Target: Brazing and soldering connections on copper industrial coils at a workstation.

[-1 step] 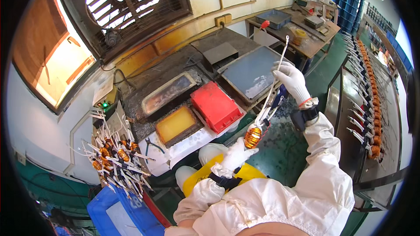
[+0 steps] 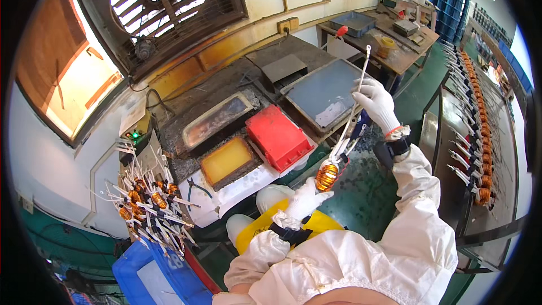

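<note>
My left hand [image 2: 307, 200], in a white glove, is closed on the lower end of a copper-wound coil [image 2: 326, 177]. White-sleeved leads [image 2: 342, 146] run up from the coil toward my right side. My right hand [image 2: 374, 101], also gloved, pinches one long white lead [image 2: 365, 66] whose tip with a small ring end points up. The coil hangs in front of my lap, apart from the bench. Part of the leads behind my right fingers is hidden.
On the bench stand a red box [image 2: 276, 135], a yellow-filled tray [image 2: 227, 164], a long metal-rimmed pot [image 2: 217, 123] and a grey-topped tray [image 2: 324, 95]. Pliers [image 2: 199, 188] lie near a heap of coils [image 2: 148, 200] above a blue bin [image 2: 152, 274]. A rack of coils [image 2: 477, 118] stands right.
The tip of the raised lead has shifted very slightly left. Both hands keep nearly the same place and the same hold.
</note>
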Demonstrator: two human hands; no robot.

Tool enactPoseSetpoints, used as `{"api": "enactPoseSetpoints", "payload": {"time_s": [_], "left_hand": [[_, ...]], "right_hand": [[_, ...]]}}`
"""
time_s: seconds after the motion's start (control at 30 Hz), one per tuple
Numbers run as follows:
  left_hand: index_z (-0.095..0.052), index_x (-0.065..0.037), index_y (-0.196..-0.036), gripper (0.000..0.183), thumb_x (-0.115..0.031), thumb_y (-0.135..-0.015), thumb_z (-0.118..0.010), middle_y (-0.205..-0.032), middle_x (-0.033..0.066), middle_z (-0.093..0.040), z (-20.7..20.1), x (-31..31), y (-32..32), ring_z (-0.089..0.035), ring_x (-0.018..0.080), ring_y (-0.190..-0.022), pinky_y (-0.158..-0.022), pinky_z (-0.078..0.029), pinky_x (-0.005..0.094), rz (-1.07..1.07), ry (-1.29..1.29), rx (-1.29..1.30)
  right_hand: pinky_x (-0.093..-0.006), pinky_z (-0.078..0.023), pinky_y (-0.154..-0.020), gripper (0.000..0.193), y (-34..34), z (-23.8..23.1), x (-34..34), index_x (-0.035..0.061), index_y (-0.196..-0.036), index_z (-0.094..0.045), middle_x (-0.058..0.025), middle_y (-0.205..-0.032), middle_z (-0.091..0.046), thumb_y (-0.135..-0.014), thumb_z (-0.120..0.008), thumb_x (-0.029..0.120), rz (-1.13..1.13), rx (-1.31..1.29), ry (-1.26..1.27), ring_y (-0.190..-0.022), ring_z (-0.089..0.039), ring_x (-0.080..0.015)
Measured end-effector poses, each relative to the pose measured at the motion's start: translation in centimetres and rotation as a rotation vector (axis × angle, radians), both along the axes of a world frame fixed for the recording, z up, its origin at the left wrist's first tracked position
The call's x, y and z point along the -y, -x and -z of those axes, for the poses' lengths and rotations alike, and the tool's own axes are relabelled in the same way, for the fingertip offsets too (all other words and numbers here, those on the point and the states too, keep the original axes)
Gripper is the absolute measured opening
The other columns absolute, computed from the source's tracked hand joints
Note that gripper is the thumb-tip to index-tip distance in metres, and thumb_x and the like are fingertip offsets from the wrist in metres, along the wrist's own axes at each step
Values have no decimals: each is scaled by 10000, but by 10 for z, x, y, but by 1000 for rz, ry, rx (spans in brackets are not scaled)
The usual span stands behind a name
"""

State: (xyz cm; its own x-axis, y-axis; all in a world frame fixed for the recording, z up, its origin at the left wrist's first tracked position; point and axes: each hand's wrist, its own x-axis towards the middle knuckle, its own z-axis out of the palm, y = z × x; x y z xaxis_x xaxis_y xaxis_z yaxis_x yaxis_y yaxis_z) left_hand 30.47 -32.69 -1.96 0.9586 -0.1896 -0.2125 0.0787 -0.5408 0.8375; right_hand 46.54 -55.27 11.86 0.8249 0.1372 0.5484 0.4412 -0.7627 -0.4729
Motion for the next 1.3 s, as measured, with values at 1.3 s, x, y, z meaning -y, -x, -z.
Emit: {"api": "enactPoseSetpoints", "payload": {"time_s": [1.3], "left_hand": [[-530, -41, -1094, 346, -278, -842, -550, -839, 44, -595, -24, -259, 63, -557, 118, -706, -615, -442, 247, -889, 362, 101]], "right_hand": [[-276, -455, -758, 239, -16, 119, -184, -7, -995, -615, -101, -899, -648, -873, -547, 187, -508, -448, -380, -825, -592, -162]]}}
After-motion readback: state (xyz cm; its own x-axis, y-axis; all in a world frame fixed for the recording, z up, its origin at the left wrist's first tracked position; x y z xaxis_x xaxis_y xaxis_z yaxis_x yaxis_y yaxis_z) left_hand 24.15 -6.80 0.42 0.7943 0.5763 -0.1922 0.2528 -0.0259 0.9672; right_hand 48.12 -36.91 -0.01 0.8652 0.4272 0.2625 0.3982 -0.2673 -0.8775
